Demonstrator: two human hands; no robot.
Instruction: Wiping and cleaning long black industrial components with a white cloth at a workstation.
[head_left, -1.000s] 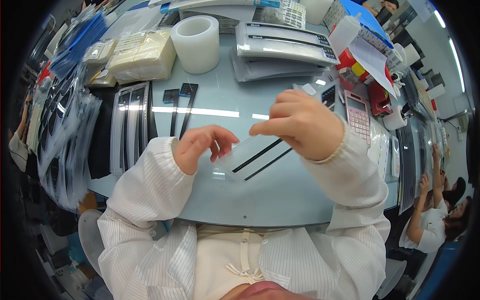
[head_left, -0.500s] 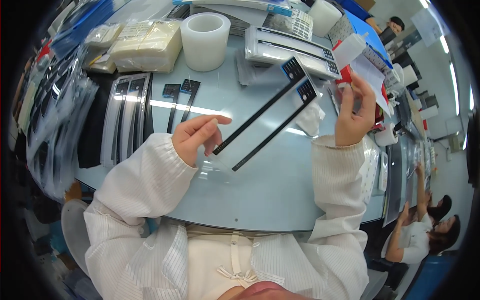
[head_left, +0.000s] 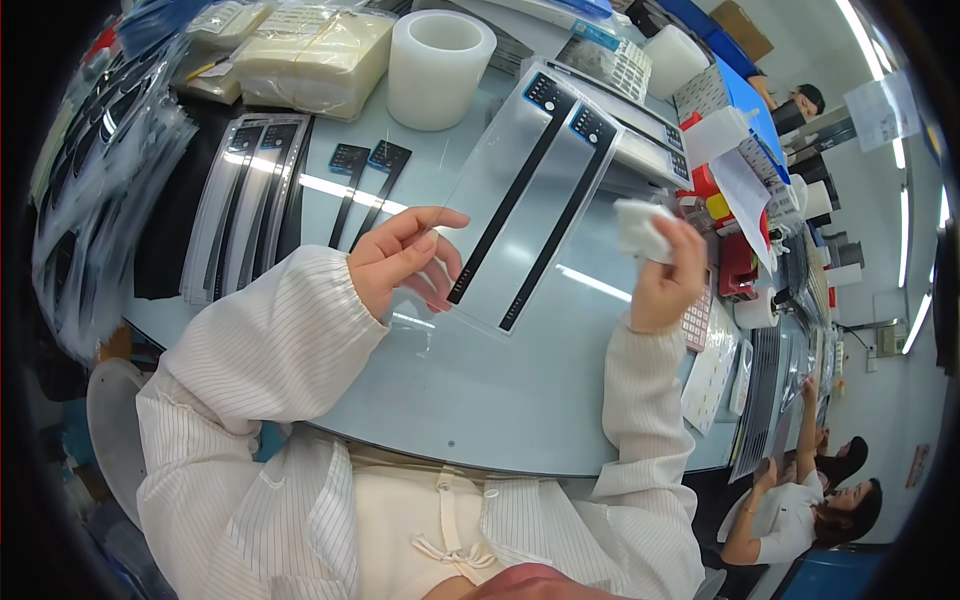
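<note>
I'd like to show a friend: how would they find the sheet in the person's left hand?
Over the pale, glossy table, find the left hand. From its fingers a clear sheet slants away, carrying two long black strips. Unlike the dark strips lying on the table to its left, this sheet is held.

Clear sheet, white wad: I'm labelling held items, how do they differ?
The clear sheet is flat and larger; the white wad, bunched and smaller. The sheet bears two black strips; the wad shows none. Both are held: sheet in left hand, wad in right hand.
</note>
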